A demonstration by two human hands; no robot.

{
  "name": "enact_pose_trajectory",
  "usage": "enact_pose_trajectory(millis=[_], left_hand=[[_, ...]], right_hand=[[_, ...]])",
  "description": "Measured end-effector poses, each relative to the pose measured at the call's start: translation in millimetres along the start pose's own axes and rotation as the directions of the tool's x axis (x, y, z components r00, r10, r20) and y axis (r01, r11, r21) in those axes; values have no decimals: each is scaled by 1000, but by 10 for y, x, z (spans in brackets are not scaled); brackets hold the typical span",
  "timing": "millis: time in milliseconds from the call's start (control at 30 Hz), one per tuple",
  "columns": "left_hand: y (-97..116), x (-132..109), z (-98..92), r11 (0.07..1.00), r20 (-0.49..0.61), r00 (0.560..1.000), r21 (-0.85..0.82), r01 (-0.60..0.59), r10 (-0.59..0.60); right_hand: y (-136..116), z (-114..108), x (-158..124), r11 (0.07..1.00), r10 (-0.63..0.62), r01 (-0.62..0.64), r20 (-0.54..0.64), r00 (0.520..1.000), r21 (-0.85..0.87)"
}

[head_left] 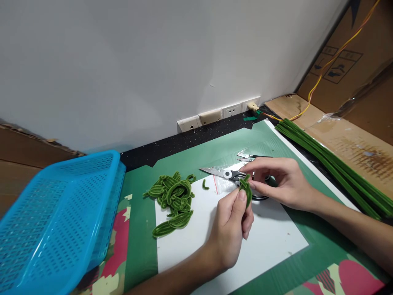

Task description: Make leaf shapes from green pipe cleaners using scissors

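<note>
My left hand [231,227] is closed round a small green pipe-cleaner leaf [247,190], pinching it between thumb and fingers above a white sheet [276,237]. My right hand [276,180] meets it from the right, fingertips pinching the leaf's top end. Just behind both hands lie scissors [227,174] with black handles, partly hidden by my fingers. A pile of finished green leaf shapes [173,198] rests at the sheet's left edge.
A blue perforated plastic basket [61,217] stands at the left. A long bundle of straight green pipe cleaners [331,164] lies along the right, beside cardboard. Small snips [250,157] lie behind the scissors. Wall sockets [215,115] run along the back wall.
</note>
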State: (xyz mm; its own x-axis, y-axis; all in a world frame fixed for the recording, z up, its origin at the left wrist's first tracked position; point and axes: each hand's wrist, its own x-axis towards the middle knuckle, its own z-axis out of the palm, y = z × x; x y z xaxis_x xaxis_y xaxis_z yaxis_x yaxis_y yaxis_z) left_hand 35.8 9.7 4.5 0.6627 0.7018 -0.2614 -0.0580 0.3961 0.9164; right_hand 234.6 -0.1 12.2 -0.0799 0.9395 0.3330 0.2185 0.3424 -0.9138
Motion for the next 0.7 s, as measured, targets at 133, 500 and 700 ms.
enact_pose_trajectory(millis=[133, 500, 700], left_hand=[[-4, -4, 0, 1000, -4, 1000, 19, -7, 7], [15, -8, 9, 999, -8, 1000, 33, 22, -22], [-1, 14, 19, 1000, -62, 998, 6, -3, 4]], right_hand=[[-15, -11, 30, 997, -70, 71, 31, 997, -28], [11, 0, 15, 982, -157, 153, -27, 987, -115], [7, 20, -8, 973, -147, 136, -42, 988, -185]])
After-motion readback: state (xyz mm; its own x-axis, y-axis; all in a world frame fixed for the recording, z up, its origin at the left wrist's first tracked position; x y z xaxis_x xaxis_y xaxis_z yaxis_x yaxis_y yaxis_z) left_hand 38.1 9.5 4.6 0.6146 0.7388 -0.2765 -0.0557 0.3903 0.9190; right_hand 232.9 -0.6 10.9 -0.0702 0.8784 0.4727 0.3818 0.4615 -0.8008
